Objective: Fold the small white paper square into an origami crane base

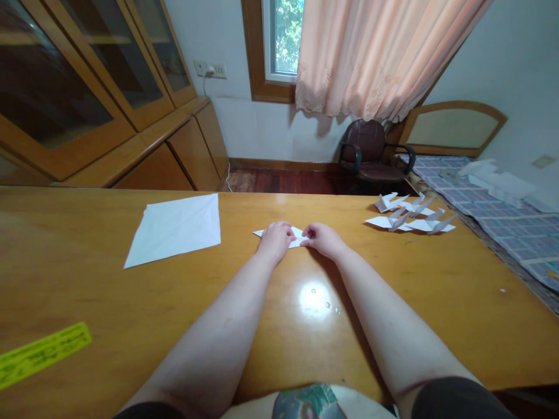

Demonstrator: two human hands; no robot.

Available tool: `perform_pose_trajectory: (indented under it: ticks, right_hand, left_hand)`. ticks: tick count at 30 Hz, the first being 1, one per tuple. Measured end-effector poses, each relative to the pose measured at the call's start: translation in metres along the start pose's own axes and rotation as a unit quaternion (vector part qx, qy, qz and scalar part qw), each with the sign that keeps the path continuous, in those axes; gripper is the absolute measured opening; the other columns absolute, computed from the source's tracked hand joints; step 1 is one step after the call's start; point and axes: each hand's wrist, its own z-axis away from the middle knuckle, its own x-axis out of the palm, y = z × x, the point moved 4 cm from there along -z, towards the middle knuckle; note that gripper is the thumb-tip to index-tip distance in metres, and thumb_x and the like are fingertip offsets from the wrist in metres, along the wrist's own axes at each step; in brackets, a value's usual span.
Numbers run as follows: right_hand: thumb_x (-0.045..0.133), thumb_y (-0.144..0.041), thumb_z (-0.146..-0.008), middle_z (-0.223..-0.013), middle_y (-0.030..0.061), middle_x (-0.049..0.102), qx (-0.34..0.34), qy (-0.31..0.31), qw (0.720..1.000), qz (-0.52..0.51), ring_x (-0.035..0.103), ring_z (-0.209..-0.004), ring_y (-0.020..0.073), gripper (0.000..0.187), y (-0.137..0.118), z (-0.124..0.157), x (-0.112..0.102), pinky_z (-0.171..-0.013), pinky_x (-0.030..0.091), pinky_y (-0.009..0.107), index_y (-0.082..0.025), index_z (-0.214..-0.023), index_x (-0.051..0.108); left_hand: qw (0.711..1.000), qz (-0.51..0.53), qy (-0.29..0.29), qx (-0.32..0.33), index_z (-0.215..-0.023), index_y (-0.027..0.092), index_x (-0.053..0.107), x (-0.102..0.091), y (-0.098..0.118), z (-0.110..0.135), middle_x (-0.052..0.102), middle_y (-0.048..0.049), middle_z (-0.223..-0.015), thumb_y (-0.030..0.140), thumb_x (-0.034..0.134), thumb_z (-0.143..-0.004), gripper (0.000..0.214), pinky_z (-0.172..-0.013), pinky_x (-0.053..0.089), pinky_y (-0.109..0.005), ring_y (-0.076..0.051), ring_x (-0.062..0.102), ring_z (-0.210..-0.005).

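A small piece of folded white paper [297, 238] lies on the wooden table in front of me, its pointed tip sticking out past my left hand. My left hand [275, 241] covers the paper's middle and holds it, fingers curled in. From the other side my right hand [324, 240] pinches the paper's right part, thumb and fingertips close together. The fingers hide much of the folds. Several folded white paper cranes [430, 222] stand in a group at the table's far right.
A stack of flat white paper sheets [179, 228] lies to the left on the table [183, 314]. A yellow sticker [43, 352] is on the near left of the tabletop. Beyond the table are a brown armchair [371, 152], a wooden cabinet [174, 145] and a bed [493, 203].
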Motion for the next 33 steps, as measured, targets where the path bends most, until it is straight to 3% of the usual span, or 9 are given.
perform_pose_trajectory:
  ticks: [8, 14, 19, 23, 27, 33]
  right_hand:
    - [0.074, -0.01, -0.066, -0.073, -0.0016, 0.062, 0.028, -0.003, 0.998, -0.048, 0.051, -0.064, 0.0102, 0.022, 0.002, 0.001, -0.011, -0.06, 0.037, 0.022, -0.015, -0.087, 0.069]
    - [0.074, -0.012, -0.067, -0.076, 0.0003, 0.066, 0.024, 0.0, 0.999, -0.033, 0.053, -0.065, 0.0105, 0.018, 0.009, 0.0, -0.014, -0.06, 0.037, 0.022, -0.015, -0.084, 0.071]
    - [0.071, -0.017, -0.073, -0.077, 0.0013, 0.07, 0.012, -0.01, 1.0, -0.019, 0.058, -0.069, 0.0132, 0.018, 0.019, -0.003, -0.019, -0.064, 0.04, 0.024, -0.019, -0.09, 0.077]
    - [0.073, -0.024, -0.074, -0.083, 0.0038, 0.073, 0.025, 0.024, 0.999, 0.005, 0.062, -0.076, 0.0164, 0.017, 0.027, -0.005, -0.027, -0.069, 0.043, 0.025, -0.021, -0.09, 0.078]
    - [0.073, -0.029, -0.076, -0.09, 0.0058, 0.071, 0.032, 0.063, 0.997, 0.034, 0.063, -0.083, 0.0182, 0.019, 0.033, -0.007, -0.032, -0.075, 0.044, 0.026, -0.022, -0.093, 0.079]
    - [0.074, -0.03, -0.076, -0.087, 0.0042, 0.069, 0.045, 0.07, 0.996, 0.036, 0.061, -0.079, 0.0167, 0.02, 0.037, -0.008, -0.03, -0.072, 0.044, 0.026, -0.025, -0.095, 0.079]
  left_hand:
    - [1.0, 0.012, -0.003, -0.005, -0.081, 0.02, 0.072, -0.002, 0.0, -0.001, 0.067, -0.0063, -0.115, 0.024, 0.067, -0.081, 0.006, -0.099, 0.044, -0.036, -0.024, 0.059, -0.108]
    - [1.0, 0.006, 0.004, -0.014, -0.099, 0.02, 0.068, -0.004, 0.0, 0.001, 0.068, -0.0064, -0.108, 0.015, 0.059, -0.085, 0.018, -0.096, 0.045, -0.036, -0.022, 0.059, -0.104]
    - [0.997, -0.05, 0.052, 0.025, -0.105, 0.021, 0.067, -0.009, 0.025, 0.012, 0.066, -0.0073, -0.115, 0.014, 0.05, -0.09, 0.024, -0.096, 0.044, -0.036, -0.022, 0.057, -0.109]
    - [0.988, -0.094, -0.027, 0.116, -0.119, 0.017, 0.062, 0.004, 0.055, 0.024, 0.062, -0.0111, -0.127, 0.025, 0.052, -0.092, 0.03, -0.104, 0.041, -0.039, -0.024, 0.055, -0.118]
    - [0.985, -0.125, -0.078, 0.093, -0.138, 0.012, 0.047, 0.018, 0.056, 0.028, 0.045, -0.0159, -0.147, 0.036, 0.054, -0.091, 0.054, -0.115, 0.028, -0.044, -0.027, 0.04, -0.137]
    - [0.981, -0.159, -0.105, 0.027, -0.15, 0.014, 0.032, 0.023, 0.042, 0.028, 0.024, -0.0186, -0.158, 0.054, 0.043, -0.093, 0.071, -0.118, 0.019, -0.049, -0.031, 0.02, -0.146]
